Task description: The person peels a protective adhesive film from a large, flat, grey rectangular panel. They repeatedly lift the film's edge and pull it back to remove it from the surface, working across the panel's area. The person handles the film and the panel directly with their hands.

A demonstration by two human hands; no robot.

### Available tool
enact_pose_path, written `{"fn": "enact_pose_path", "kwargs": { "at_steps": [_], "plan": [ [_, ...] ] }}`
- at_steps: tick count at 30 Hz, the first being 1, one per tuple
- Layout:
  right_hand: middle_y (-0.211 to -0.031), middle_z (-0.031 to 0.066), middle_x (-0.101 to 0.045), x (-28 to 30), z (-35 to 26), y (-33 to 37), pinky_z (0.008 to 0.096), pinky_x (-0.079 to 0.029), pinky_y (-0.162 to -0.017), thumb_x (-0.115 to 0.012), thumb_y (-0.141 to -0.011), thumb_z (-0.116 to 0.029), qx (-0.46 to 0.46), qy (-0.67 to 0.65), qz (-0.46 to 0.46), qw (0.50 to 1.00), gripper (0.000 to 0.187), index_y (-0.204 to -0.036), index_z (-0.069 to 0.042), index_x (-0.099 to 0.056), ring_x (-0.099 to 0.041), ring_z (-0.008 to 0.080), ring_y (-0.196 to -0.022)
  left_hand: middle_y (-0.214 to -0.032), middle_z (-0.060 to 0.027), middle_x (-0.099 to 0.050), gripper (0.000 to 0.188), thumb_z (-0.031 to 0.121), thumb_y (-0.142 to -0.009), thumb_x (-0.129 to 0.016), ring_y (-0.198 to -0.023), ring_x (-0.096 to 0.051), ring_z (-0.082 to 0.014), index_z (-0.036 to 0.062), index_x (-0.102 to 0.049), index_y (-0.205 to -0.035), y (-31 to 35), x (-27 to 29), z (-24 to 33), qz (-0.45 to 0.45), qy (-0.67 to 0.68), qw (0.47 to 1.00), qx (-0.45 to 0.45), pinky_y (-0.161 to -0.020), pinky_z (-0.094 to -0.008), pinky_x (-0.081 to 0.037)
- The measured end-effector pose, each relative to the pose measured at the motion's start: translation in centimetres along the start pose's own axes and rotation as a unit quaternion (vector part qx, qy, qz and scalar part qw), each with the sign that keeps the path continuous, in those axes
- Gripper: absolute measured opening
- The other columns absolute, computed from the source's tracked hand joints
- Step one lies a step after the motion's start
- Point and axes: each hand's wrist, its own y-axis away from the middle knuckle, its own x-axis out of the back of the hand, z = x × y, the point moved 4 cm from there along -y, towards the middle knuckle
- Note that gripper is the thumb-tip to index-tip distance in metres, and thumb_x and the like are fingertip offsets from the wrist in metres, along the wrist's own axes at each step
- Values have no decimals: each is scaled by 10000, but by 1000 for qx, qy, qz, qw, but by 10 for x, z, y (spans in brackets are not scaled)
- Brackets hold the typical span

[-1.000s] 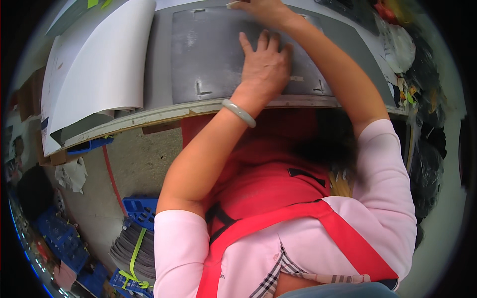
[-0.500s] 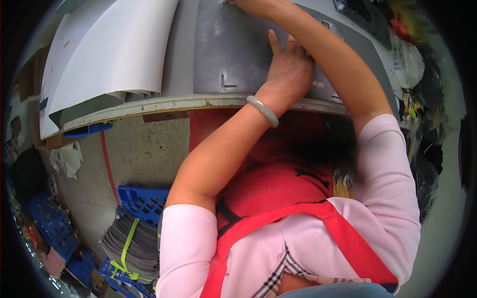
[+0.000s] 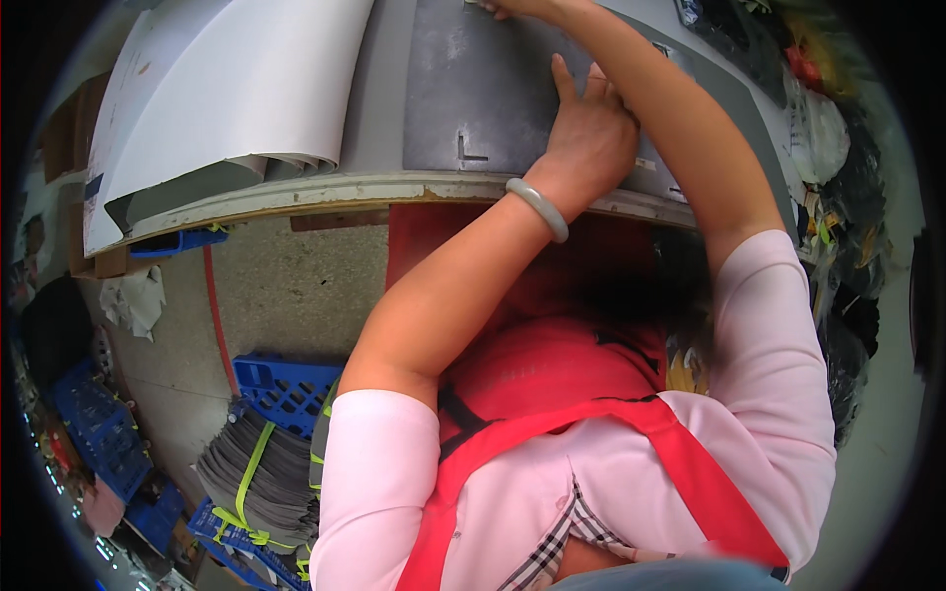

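A dark grey flat sheet (image 3: 473, 108) with L-shaped cutouts lies on the worktable (image 3: 384, 184). My left hand (image 3: 594, 128) rests on it with fingers stretched out and apart, its fingertips partly hidden by my right forearm. A pale bangle (image 3: 538, 209) circles my left wrist. My right arm crosses over the left hand to the far edge of the sheet. There my right hand (image 3: 514, 6) is cut off by the upper picture edge, its visible fingers curled down at the sheet. What they hold, if anything, is hidden.
Large white sheets (image 3: 246, 79) curl up on the table's left. Below stand a blue crate (image 3: 286, 379) and a strapped bundle of grey sheets (image 3: 258, 468). Plastic bags (image 3: 820, 133) crowd the right side. A red line (image 3: 214, 315) runs along the floor.
The whole view has shifted slightly, so the table and sheet appear higher and further right. Both hands keep nearly the same places on the grey sheet; slightly more of the right hand shows.
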Motion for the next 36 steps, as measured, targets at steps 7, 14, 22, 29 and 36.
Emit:
{"fn": "enact_pose_path", "kwargs": {
  "at_steps": [7,14,22,29,36],
  "plan": [
    [-750,72,-693,2,-33,98,295,-555,-562,-666,-920,-122,-12,-115,-134,984,158,-890,30,-699,-649,144,-616,-1352,-191,-579,370,222,-952,-550,-1359,-482,-388,80,-656,-1277,1,-4,-7,-49,61,997,11,-1068,-784,-284],
    [-683,56,-647,-26,-51,162,282,-490,-544,-656,-921,-178,83,14,-150,985,187,-901,6,-677,-584,117,-529,-1402,-220,-550,431,334,-922,-571,-1398,-456,-421,43,-648,-1231,9,2,-5,36,40,999,-6,-1139,-751,-218],
    [-756,80,-703,-27,-69,171,340,-532,-700,-671,-911,-207,42,103,-187,976,165,-958,-53,-705,-675,201,-683,-1399,-204,-554,468,376,-911,-599,-1403,-450,-399,61,-651,-1253,7,-10,-4,31,-19,999,3,-1123,-766,-227],
    [-914,103,-751,-16,-57,183,450,-502,-912,-700,-927,-311,212,140,-125,959,235,-1083,-136,-723,-711,275,-826,-1404,-185,-554,462,386,-910,-614,-1396,-458,-384,81,-664,-1253,2,-21,-3,70,-35,997,21,-1104,-785,-228],
    [-965,84,-746,-19,-90,204,436,-491,-921,-725,-926,-274,97,359,-14,928,205,-1057,-116,-732,-689,207,-959,-1403,-166,-561,436,373,-916,-614,-1411,-445,-373,89,-671,-1242,5,-3,-5,-27,-15,999,11,-1102,-782,-229]
  ]
}}
